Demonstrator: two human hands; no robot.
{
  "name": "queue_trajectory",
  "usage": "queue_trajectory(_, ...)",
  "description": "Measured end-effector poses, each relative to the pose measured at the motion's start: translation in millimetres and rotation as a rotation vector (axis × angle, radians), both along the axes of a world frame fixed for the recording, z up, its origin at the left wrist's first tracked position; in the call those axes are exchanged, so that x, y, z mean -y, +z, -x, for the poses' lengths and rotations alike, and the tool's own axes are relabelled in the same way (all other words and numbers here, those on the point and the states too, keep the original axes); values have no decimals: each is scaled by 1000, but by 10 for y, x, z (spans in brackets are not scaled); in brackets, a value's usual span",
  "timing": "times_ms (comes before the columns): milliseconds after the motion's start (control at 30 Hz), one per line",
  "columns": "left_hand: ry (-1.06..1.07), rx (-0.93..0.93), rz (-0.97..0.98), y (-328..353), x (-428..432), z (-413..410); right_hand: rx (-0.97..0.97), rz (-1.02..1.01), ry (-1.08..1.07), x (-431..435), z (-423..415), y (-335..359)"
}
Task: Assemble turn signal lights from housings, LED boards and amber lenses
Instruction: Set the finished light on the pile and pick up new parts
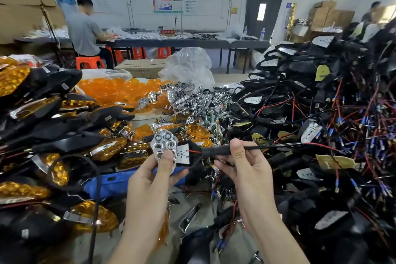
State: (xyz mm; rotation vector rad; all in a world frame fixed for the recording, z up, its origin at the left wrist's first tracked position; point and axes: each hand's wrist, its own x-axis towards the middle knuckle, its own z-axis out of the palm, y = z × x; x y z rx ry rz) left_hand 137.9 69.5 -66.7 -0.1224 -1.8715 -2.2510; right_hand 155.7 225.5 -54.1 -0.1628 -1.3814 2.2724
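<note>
My left hand (157,174) pinches a shiny chrome reflector (164,144) with round cups, thumb on its lower edge. My right hand (244,163) grips the black stalk of a housing (211,150), whose white LED board (183,153) faces me just right of the reflector. A black lead with a red wire runs from the stalk to the right. Reflector and board touch or nearly touch; I cannot tell which. Loose amber lenses (120,90) lie heaped behind.
Finished lights with amber lenses (53,126) are stacked at the left. A big tangle of black housings with red and blue wires (321,113) fills the right. Chrome reflectors (192,98) lie in the middle. A blue tool (111,183) lies under my hands. A person (84,30) sits at a far table.
</note>
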Motion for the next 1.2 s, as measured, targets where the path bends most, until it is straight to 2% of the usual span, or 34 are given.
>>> queue_trajectory(367, 45, 19, 54, -18, 9, 6, 51, -78, -40, 5, 12, -61)
queue_trajectory(567, 71, -40, 123, -21, -87, -57, 67, -133, -41, 76, 19, -130)
queue_trajectory(733, 71, -3, 99, 29, -57, -61, 53, -136, -8, 52, 24, -126)
queue_trajectory(1000, 55, 49, 59, -15, -59, -50, 55, -136, -138, 1, 6, -151)
queue_trajectory(1200, 78, 43, 41, -23, -41, -27, 97, -62, -116, -29, 16, -157)
